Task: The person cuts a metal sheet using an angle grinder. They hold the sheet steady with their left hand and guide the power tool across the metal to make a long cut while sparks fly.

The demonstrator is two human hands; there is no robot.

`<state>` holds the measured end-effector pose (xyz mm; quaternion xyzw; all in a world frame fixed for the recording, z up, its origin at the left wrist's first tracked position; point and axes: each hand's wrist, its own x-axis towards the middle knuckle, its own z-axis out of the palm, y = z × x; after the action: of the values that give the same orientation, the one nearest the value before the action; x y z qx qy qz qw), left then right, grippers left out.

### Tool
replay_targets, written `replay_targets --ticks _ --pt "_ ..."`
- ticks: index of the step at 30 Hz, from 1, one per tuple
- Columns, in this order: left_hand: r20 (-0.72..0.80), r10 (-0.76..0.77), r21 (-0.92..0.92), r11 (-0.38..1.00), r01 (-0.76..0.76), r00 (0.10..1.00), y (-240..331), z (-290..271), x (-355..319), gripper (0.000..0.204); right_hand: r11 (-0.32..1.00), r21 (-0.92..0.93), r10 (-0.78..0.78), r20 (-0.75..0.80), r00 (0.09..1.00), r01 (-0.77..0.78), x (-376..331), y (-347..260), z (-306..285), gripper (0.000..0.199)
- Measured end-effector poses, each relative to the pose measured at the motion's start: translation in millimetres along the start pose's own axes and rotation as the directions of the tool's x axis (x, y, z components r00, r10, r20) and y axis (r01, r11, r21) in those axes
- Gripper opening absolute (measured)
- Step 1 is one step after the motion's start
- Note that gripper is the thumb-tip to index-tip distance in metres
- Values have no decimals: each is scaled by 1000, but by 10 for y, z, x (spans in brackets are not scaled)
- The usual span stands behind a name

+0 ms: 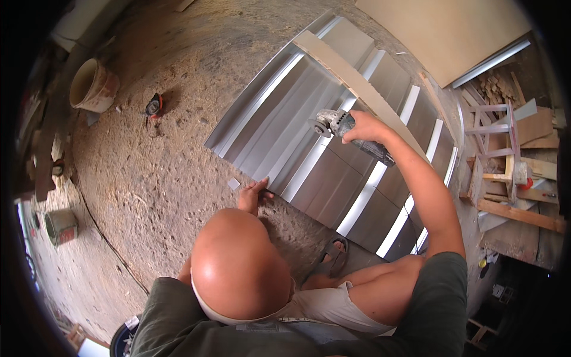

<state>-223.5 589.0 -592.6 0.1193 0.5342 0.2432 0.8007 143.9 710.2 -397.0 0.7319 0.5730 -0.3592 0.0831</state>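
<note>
My right hand (364, 128) is closed round the body of an angle grinder (342, 123), whose disc is over a ribbed grey metal sheet (333, 178). Whether the disc touches the sheet I cannot tell. My left hand (253, 193) grips the near left edge of that sheet, thumb on top and fingers partly hidden under it. A long flat light-coloured strip (357, 83) lies across the sheet's ribs beyond the grinder. The power cord (407, 217) runs over the sheet towards my right leg. My bent left knee (229, 268) is in front of me, and a sandalled foot (335, 253) is beside the sheet.
On the dusty floor at left are a bucket (95, 86), a small black-and-orange tool (154, 106), a second container (61, 227) and a dark cable (110, 238). A little square piece (234, 183) lies by my left hand. To the right are a stool frame (493, 128) and scrap boards (520, 215).
</note>
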Motion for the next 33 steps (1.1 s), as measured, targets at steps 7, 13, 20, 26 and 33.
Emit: replay_targets --ticks 7,13,20,26,33 --pt "-13 42 -45 998 -43 999 -38 -20 24 22 994 48 -99 83 992 95 274 176 207 79" --pt "-14 62 -62 996 -63 998 -37 -12 5 22 985 141 -118 97 988 104 365 297 369 76" --pt "-43 65 -50 996 -67 997 -56 -7 27 23 979 148 -156 82 984 143 519 425 460 72" --pt "-46 68 -39 997 -70 997 -74 4 56 23 966 213 -164 72 984 145 535 436 415 72" --pt "-14 80 -51 995 -80 997 -56 5 38 22 980 143 -148 37 988 141 507 425 432 71"
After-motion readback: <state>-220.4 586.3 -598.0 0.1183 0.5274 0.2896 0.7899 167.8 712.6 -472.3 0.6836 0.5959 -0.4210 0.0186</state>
